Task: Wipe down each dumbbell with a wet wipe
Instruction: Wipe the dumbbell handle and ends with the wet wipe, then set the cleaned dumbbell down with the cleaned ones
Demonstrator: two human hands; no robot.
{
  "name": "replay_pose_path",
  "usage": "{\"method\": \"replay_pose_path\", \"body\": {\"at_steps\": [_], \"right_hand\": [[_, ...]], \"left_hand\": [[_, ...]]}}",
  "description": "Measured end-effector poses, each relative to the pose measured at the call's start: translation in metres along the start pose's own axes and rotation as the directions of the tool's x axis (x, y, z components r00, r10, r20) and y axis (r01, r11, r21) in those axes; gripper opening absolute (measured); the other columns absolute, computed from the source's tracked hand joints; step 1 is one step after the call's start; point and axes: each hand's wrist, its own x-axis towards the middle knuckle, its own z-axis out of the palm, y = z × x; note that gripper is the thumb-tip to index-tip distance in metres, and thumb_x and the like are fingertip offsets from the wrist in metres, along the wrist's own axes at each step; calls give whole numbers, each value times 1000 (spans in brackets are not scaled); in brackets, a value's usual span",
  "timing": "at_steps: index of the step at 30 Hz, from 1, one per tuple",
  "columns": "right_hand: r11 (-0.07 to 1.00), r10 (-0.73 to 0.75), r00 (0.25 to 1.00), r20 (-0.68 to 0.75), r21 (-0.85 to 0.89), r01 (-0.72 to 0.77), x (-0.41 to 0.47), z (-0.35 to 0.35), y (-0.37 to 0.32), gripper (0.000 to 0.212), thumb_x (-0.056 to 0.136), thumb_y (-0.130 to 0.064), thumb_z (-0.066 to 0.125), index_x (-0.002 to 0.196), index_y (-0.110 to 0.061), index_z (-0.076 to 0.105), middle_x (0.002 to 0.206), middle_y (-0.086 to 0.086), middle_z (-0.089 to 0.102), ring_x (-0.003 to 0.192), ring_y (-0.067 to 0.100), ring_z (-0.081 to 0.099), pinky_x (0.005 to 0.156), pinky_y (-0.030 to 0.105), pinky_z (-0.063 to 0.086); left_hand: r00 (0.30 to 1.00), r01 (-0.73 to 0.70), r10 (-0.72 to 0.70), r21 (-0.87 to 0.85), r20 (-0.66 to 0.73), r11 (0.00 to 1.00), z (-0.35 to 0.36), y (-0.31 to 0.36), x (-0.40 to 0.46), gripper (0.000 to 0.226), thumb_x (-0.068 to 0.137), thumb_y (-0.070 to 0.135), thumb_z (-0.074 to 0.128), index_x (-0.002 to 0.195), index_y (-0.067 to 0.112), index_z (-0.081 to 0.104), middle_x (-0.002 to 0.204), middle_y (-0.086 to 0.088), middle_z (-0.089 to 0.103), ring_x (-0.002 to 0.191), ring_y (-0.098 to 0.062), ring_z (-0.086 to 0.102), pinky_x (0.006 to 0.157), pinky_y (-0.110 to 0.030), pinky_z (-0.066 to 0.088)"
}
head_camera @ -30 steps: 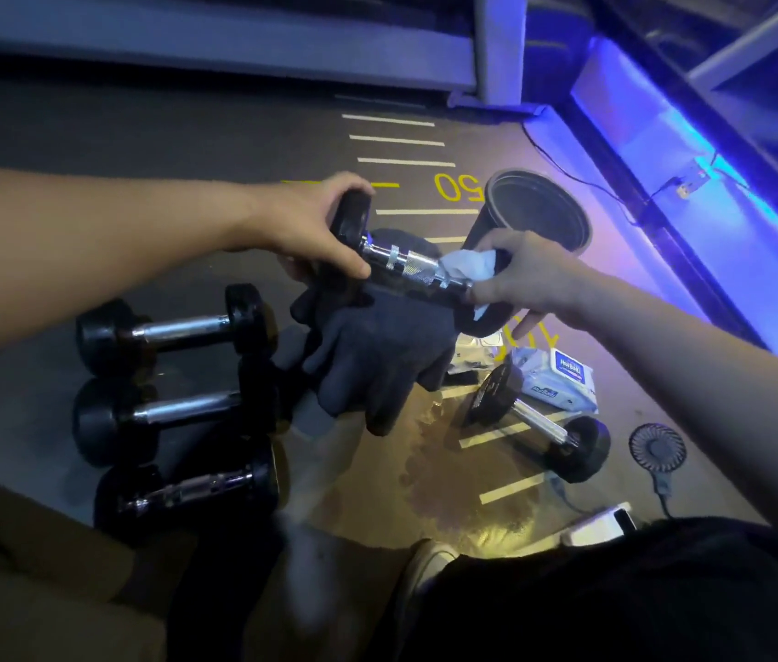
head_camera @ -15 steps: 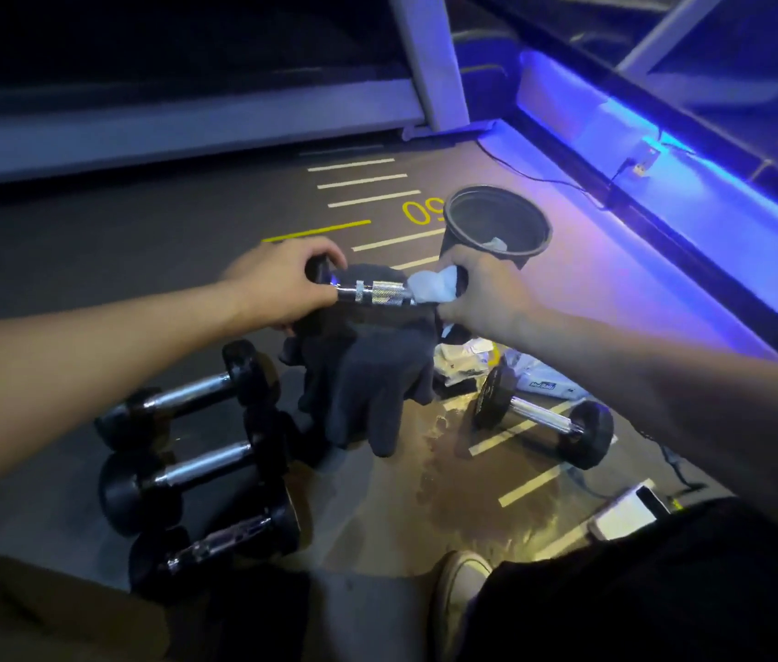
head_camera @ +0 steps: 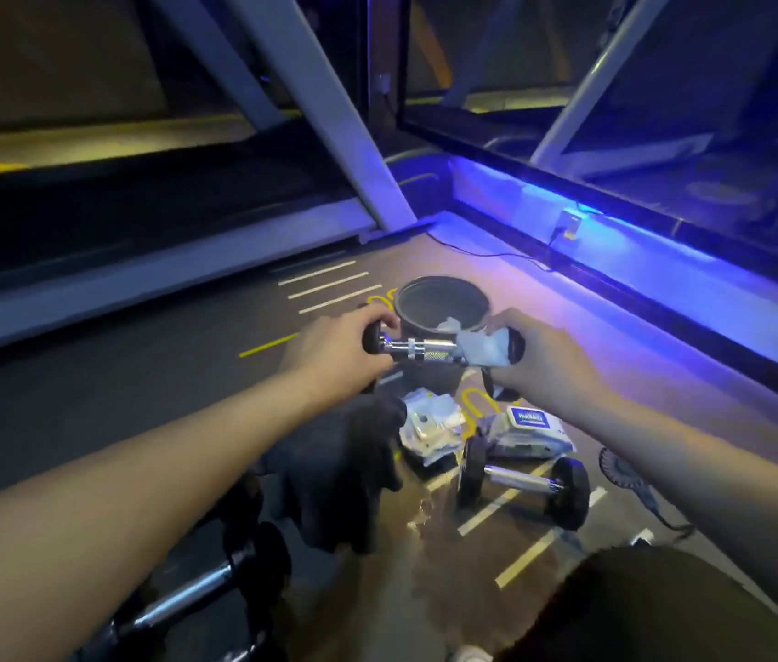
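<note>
Above the gym floor [head_camera: 148,413], in front of a dark round bin [head_camera: 442,305], we hold one dumbbell [head_camera: 425,348] level between both hands. Our left hand [head_camera: 334,355] has its fingers clenched around the left black head, and our right hand [head_camera: 551,355] grasps the other end, fingers pressing a white wet wipe [head_camera: 482,348] against the chrome handle beside that head. A dark cloth [head_camera: 339,475] hangs below our left wrist. On the floor lie a second dumbbell [head_camera: 523,482], just beside a wipes pack [head_camera: 527,432] and some torn wrappers [head_camera: 430,427]. More dumbbells [head_camera: 215,580] rest under our left forearm.
</note>
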Motion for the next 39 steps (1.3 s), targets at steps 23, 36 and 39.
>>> {"method": "replay_pose_path", "body": {"at_steps": [23,36,39], "right_hand": [[902,419,887,194,22,-431,-140,130,204,46,65,-19,70,107,-33,56,90,8,66,89,35,62,76,43,52],[867,495,846,197,-45,-496,-157,144,268,44,66,-14,76,105,-28,60,91,9,67,87,34,61,63,35,41],[862,505,840,199,-64,-503,-160,148,279,42,70,-16,74,109,-24,60,96,12,67,90,36,61,63,33,34]], "left_hand": [[882,124,-110,-1,458,992,258,22,-41,37,84,24,63,118,38,58,103,6,71,88,-25,65,64,-29,36],[834,164,-120,-34,538,986,339,39,-37,40,83,21,66,118,37,58,103,-2,72,101,-31,65,74,-33,45],[827,197,-154,-23,540,980,354,42,-38,37,82,24,66,114,40,56,101,-2,72,99,-33,66,76,-36,51]]}}
